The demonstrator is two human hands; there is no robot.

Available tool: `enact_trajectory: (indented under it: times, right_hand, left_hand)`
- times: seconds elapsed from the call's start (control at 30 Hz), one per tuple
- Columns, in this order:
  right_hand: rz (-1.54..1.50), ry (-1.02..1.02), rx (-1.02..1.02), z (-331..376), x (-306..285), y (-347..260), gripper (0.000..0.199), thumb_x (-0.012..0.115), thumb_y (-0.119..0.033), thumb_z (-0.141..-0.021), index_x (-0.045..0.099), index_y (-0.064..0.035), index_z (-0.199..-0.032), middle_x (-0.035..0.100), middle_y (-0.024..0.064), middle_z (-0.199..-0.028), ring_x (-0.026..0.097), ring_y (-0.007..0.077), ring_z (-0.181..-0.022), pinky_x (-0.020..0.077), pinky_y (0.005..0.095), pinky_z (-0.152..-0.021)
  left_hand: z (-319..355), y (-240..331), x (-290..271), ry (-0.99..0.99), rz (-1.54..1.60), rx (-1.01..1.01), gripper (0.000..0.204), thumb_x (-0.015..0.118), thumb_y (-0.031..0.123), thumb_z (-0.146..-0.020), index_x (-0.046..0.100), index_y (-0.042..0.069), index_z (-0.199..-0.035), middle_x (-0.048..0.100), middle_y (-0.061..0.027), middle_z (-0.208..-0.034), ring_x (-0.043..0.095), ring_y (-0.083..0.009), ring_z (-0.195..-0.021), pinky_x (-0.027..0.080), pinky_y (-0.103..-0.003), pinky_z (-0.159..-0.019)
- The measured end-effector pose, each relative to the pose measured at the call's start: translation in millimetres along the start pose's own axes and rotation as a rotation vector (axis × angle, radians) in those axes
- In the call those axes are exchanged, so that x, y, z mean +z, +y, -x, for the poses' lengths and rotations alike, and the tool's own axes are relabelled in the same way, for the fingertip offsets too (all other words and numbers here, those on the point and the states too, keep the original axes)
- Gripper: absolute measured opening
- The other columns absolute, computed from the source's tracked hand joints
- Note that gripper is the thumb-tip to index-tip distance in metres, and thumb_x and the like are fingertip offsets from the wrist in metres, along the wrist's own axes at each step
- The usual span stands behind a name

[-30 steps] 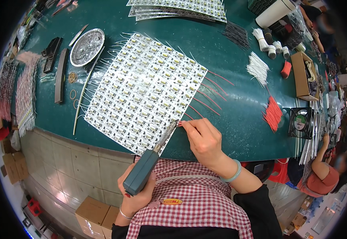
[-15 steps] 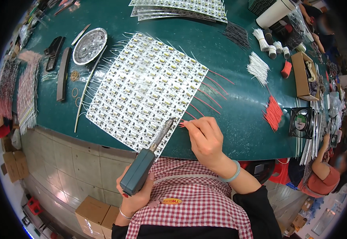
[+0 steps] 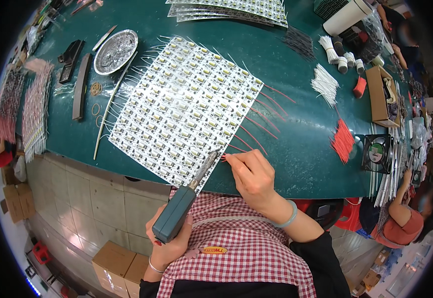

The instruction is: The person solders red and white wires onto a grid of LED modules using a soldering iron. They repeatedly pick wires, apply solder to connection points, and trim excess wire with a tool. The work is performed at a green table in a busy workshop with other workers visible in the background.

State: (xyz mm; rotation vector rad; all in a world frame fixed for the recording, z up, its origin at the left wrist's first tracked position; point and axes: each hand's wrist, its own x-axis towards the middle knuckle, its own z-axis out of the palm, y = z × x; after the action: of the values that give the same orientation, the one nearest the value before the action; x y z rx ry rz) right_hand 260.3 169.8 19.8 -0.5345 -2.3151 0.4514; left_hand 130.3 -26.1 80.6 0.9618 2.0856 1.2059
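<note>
My left hand (image 3: 171, 238) is wrapped round the dark green handle of a soldering iron (image 3: 178, 212). The iron's tip rests at the right edge of a white circuit board panel (image 3: 186, 99) covered in rows of small components. Beside that tip, my right hand (image 3: 252, 174) pinches short red wires (image 3: 223, 157) against the edge. Several more red wires (image 3: 256, 124) stick out along the same edge farther up. Thin white wires (image 3: 134, 74) fringe the panel's left side. Whether the iron touches the solder pad is too small to tell.
A metal dish of solder (image 3: 115, 52) stands at the far left, near a grey bar (image 3: 81, 87) and rubber bands (image 3: 96, 89). More panels (image 3: 231, 11) are stacked at the back. Red wires (image 3: 343, 141), white wires (image 3: 324, 85) and a small fan (image 3: 377, 154) lie right. Co-workers sit at the right.
My right hand and the iron's tip stay at the panel's edge, with only slight movement. The whole view has shifted a little.
</note>
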Motion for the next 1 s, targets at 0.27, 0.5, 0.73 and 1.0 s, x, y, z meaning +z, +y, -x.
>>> enact_trajectory:
  times: [0.27, 0.5, 0.73, 1.0]
  right_hand:
    - [0.000, -0.010, 0.002, 0, 0, -2, 0.029, 0.070, 0.005, -0.071, 0.065, -0.0002, -0.099, 0.062, 0.0076, -0.082, 0.058, 0.0223, -0.068, 0.0470, 0.0327, -0.056]
    - [0.016, -0.037, -0.001, 0, -1, -3, 0.028, 0.068, 0.003, -0.072, 0.065, 0.0006, -0.100, 0.061, 0.0078, -0.083, 0.058, 0.0229, -0.071, 0.0480, 0.0334, -0.059]
    - [0.036, -0.051, 0.007, -1, -2, -4, 0.027, 0.068, 0.001, -0.072, 0.065, 0.0008, -0.099, 0.061, 0.0078, -0.084, 0.058, 0.0229, -0.072, 0.0489, 0.0331, -0.061]
    - [0.040, -0.047, 0.025, 0, -2, -5, 0.027, 0.067, 0.001, -0.072, 0.066, 0.0002, -0.098, 0.061, 0.0075, -0.084, 0.059, 0.0229, -0.073, 0.0487, 0.0332, -0.061]
  left_hand:
    - [2, -5, 1, -0.021, -0.009, 0.021, 0.023, 0.072, -0.003, -0.075, 0.066, -0.007, -0.097, 0.067, -0.0129, -0.091, 0.065, -0.0163, -0.071, 0.051, -0.028, -0.062]
    - [6, -12, 0, -0.069, -0.009, -0.028, 0.023, 0.071, -0.004, -0.075, 0.065, -0.006, -0.097, 0.067, -0.0113, -0.088, 0.063, -0.0147, -0.067, 0.050, -0.027, -0.061]
    - [10, -17, -1, -0.065, -0.002, -0.030, 0.020, 0.071, -0.003, -0.075, 0.066, -0.006, -0.094, 0.066, -0.0113, -0.085, 0.062, -0.0163, -0.064, 0.049, -0.027, -0.057]
    - [10, -11, 1, 0.046, 0.035, 0.018, 0.022, 0.072, -0.002, -0.075, 0.067, -0.006, -0.095, 0.066, -0.0124, -0.084, 0.063, -0.0170, -0.065, 0.049, -0.028, -0.056]
